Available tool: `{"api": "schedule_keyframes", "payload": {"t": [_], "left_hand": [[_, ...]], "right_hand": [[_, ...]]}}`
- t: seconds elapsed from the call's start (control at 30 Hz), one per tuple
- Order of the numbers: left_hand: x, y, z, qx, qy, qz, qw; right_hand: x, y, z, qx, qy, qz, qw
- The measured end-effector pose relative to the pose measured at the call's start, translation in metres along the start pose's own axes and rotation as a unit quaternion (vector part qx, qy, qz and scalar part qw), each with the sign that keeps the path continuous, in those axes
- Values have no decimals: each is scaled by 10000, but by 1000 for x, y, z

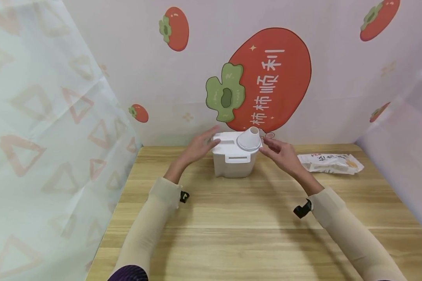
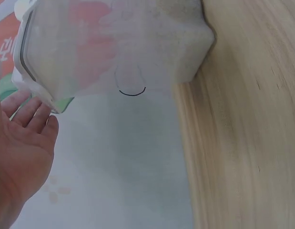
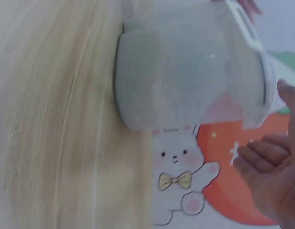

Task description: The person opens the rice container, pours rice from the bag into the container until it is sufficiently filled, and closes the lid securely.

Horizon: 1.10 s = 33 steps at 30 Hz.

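A white, partly see-through plastic storage container (image 1: 233,168) stands upright at the back of the table. On the right of its lid rises a cone-shaped spout (image 1: 250,137), and a clip (image 1: 237,158) sits on the lid's front edge. My left hand (image 1: 198,147) is at the lid's left end, its thumb and fingers spread apart. In the left wrist view the fingers of that hand (image 2: 28,148) lie relaxed beside the lid's edge. Beside the spout, at the lid's right end, is my right hand (image 1: 283,156). Its fingers are loosely bent in the right wrist view, with nothing gripped.
To the right of the container lies a white printed plastic packet (image 1: 332,163). The wooden table (image 1: 225,230) ends at a printed back sheet (image 1: 168,86), close behind the container. Hanging sheets also stand along the left and right sides.
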<state>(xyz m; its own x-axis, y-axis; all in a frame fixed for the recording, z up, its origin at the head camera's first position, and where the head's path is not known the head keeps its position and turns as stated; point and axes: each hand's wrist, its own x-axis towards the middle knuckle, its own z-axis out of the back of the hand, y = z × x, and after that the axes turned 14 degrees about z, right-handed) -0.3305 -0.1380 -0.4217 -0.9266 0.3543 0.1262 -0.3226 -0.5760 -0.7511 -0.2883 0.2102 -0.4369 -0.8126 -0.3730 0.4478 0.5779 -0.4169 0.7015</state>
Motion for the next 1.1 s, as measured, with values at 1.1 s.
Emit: {"api": "schedule_keyframes", "payload": {"t": [1.1], "left_hand": [[5,12,-6,-1264,202,778,9887]], "right_hand": [[25,38,-25,-1210,-254,-207,9921]]}}
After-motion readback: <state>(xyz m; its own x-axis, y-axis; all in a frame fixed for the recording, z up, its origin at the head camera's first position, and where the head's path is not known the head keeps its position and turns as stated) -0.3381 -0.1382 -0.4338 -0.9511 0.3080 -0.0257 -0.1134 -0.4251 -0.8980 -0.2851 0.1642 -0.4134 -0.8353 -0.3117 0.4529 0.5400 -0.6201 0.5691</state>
